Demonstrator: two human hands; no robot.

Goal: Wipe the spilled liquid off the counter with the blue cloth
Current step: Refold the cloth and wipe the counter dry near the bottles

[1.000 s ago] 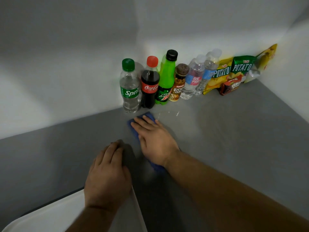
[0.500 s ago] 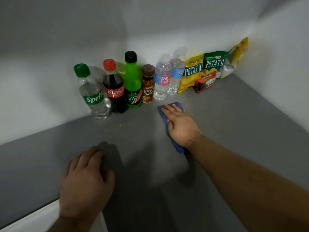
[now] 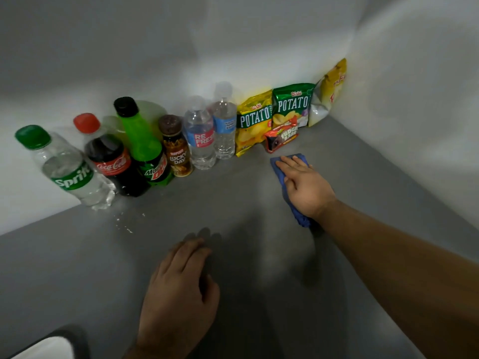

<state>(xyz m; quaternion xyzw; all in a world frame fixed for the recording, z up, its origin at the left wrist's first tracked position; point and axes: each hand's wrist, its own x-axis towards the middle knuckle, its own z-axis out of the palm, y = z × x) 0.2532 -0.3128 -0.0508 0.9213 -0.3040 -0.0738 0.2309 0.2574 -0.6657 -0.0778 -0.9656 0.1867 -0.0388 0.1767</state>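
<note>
Right hand (image 3: 305, 187): palm down, fingers (image 3: 285, 164) spread flat, pressing the blue cloth (image 3: 298, 161) onto the counter (image 3: 388, 203).
Blue cloth: far right of the counter, just near of the snack packs; edges visible beyond the fingertips and under the wrist.
Left hand (image 3: 178, 294): resting on the counter, near centre; fingers loosely curled, holding nothing.
Spilled liquid (image 3: 124, 224): small shiny droplets at left, just near of the Sprite bottle (image 3: 67, 169), well apart from the cloth.
Bottle row, left to right along the far wall: "Sprite", green cap; Coca-Cola bottle (image 3: 111, 156), red cap; Mountain Dew bottle (image 3: 145, 146), black cap, label partly readable; brown bottle (image 3: 176, 149) marked "LUCKY DAY"; water bottle (image 3: 199, 136) marked "REFRES"; second water bottle (image 3: 224, 125), blue label unreadable.
Snacks at far right: yellow pack (image 3: 254, 123) and green pack (image 3: 293, 104), both marked "POTATO"; small red pack (image 3: 281, 138), writing blurred; yellow bag (image 3: 329, 92) in the corner, red lettering unreadable.
Near left corner: white object (image 3: 44, 348), cut off by frame.
</note>
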